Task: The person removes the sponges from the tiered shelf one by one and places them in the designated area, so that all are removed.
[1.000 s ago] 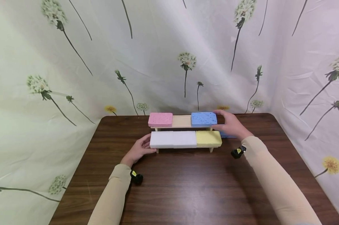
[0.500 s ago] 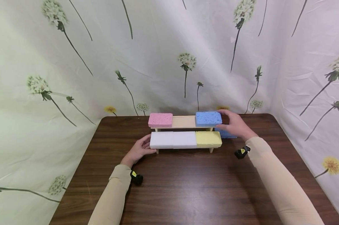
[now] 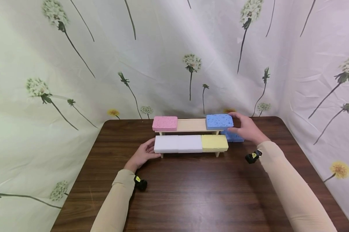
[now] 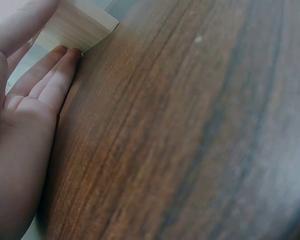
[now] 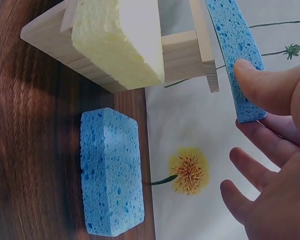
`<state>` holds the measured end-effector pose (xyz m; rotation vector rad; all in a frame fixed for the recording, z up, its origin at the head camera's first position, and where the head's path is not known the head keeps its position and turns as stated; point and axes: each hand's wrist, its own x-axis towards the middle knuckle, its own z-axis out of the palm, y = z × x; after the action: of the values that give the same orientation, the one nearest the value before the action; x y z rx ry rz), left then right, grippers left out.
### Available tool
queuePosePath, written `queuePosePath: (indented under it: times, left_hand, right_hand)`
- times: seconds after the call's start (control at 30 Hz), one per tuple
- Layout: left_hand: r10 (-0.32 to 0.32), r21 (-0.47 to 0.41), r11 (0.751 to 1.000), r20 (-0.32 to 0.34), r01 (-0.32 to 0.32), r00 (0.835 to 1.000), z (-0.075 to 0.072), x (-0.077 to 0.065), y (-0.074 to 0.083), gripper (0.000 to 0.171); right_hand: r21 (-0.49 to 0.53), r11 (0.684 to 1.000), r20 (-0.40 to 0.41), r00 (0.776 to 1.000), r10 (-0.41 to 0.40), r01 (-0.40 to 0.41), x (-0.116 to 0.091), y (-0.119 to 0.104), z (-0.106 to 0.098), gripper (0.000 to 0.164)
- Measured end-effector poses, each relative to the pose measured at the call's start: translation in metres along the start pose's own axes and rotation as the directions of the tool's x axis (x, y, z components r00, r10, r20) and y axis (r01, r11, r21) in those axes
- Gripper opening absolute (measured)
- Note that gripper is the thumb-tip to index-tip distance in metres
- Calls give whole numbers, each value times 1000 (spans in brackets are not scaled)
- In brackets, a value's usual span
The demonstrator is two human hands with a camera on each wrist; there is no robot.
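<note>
and my right hand (image 3: 248, 129) pinches a porous blue rectangular sponge (image 3: 219, 121); my left hand (image 3: 142, 155), fingers extended, touches the pale wooden rack (image 3: 191, 124)!

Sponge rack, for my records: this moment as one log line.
right hand: grips upper blue sponge; left hand: at left end of rack; lower blue sponge: on table

Pitted blue sponges (image 3: 219, 121), wooden rack (image 3: 191, 125), tabletop (image 3: 192, 193) perhaps glossy

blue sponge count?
2. The upper blue sponge is pinched by the right hand at the right end of the upper shelf; the lower blue sponge lies on the table. Any behind the shelf would be hidden.
</note>
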<state>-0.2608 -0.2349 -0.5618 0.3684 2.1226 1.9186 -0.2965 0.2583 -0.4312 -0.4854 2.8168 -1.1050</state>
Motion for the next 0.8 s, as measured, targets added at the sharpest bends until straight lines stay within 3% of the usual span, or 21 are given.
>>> queuePosePath:
  times: [0.47, 0.8]
  left_hand:
    - [-2, -4, 1000, 4, 2, 1000, 0, -1, 0, 92]
    - [-12, -11, 1000, -1, 12, 1000, -1, 1, -2, 92]
  right_hand:
    - [-20, 999, -9, 999, 46, -46, -6, 8, -4, 72]
    - [-20, 999, -41, 999, 28, -28, -10, 14, -8, 68]
